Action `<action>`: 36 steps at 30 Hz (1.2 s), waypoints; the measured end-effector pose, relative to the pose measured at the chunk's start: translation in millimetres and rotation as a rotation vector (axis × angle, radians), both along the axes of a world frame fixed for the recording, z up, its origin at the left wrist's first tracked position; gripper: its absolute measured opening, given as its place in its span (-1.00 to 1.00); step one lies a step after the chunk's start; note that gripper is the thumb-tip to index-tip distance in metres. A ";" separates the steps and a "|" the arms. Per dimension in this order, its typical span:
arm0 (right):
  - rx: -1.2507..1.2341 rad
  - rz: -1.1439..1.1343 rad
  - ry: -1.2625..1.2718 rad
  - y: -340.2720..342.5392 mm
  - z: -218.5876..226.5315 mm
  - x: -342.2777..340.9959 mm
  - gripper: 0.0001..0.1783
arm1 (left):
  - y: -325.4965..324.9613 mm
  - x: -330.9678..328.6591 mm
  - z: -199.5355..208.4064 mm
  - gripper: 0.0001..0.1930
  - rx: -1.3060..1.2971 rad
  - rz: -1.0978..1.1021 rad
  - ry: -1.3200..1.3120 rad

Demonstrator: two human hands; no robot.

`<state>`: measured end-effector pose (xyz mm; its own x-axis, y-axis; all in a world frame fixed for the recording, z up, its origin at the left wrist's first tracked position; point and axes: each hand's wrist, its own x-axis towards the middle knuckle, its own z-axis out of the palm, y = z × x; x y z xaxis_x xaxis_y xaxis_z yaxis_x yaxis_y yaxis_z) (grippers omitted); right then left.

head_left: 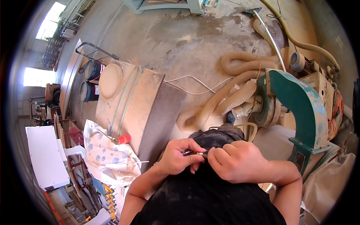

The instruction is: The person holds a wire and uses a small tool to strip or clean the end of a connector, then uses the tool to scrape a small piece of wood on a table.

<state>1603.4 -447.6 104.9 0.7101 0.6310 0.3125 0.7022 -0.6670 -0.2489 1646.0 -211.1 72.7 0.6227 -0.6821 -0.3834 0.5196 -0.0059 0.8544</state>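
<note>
Dusty concrete floor (168, 41) spreads across this workshop, a beige ribbed hose (240, 84) looping over it towards a teal-green curved metal blower duct (303, 101) on the right. And the action is front and centre, above the person's black clothing (213, 198): a small slim piece, pale with a dark end (201, 153), sits right between the two hands! The left hand (178, 157) has it pinched, thumb against forefinger. The right hand (238, 161) is curled nearly into a fist, fingertips at the piece's right end; what lies inside that curl is hidden. Over to the left, a dusty tan flat-topped surface (144, 97) carries a round tan disc (111, 81) by its far left corner, while a red cylinder (123, 139) lies towards the near edge, beside a white cloth with blue shell prints (108, 161).
</note>
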 end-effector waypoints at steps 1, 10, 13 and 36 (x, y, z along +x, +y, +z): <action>-0.003 -0.002 -0.001 -0.3 -0.6 -0.1 -0.87 | -1.7 1.0 0.3 -0.81 -0.003 -0.002 -0.001; 0.250 -0.082 0.156 -5.5 -36.1 -5.6 -0.72 | -11.8 -4.3 2.8 -0.90 0.330 -0.011 -0.496; 0.429 -0.090 0.354 3.5 -40.2 -2.3 -0.80 | -3.0 -6.7 -2.4 -0.87 0.210 0.053 -0.472; 0.628 -0.095 0.562 -12.6 -41.8 -11.9 -0.70 | -27.2 9.7 -5.4 -0.94 0.206 -0.086 -1.288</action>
<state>1591.5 -460.2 63.1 0.9060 0.3879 0.1696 0.3111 -0.3382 -0.8882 1655.7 -238.3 67.3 0.5762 -0.7387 0.3497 -0.6742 -0.1878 0.7142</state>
